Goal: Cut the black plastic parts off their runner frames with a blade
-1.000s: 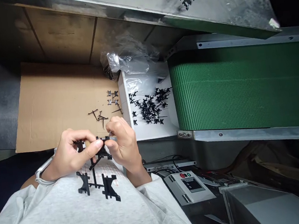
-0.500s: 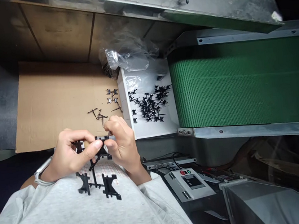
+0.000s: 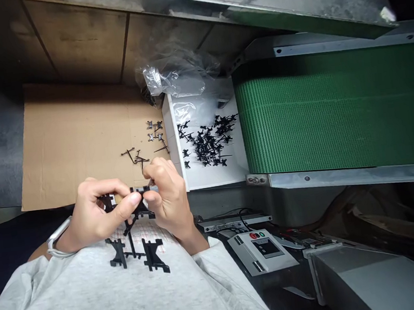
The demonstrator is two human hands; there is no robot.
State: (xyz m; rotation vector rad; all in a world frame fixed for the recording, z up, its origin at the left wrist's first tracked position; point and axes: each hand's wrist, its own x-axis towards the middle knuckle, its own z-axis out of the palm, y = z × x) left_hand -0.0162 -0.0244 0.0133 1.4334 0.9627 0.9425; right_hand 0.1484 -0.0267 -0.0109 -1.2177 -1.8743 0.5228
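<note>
Close to my body I hold a black plastic sprue (image 3: 131, 245) with several bracket-like moulded parts. My left hand (image 3: 102, 210) is closed on it, thumb and forefinger pinching one upper part. My right hand (image 3: 169, 200) is closed at the right side of that same part, its thumb against it and its fingers curled. A small greyish edge shows by the right fingertips; I cannot make out what it is. Two lower parts, a left bracket (image 3: 118, 253) and a right bracket (image 3: 153, 256), hang before the grey shirt. My fingers hide some of the upper parts.
A cardboard sheet (image 3: 76, 136) bears bare black runner pieces (image 3: 135, 156) and a small sprue (image 3: 154, 130). Beside it, a white box (image 3: 195, 179) contains many black sprues (image 3: 209, 144) and a clear plastic bag (image 3: 186, 79). A green conveyor belt (image 3: 338, 114) and a control box (image 3: 266, 251) are at right.
Both hands keep the same grip on the sprue. Its lower brackets have swung very slightly right, and the camera view has shifted a little.
</note>
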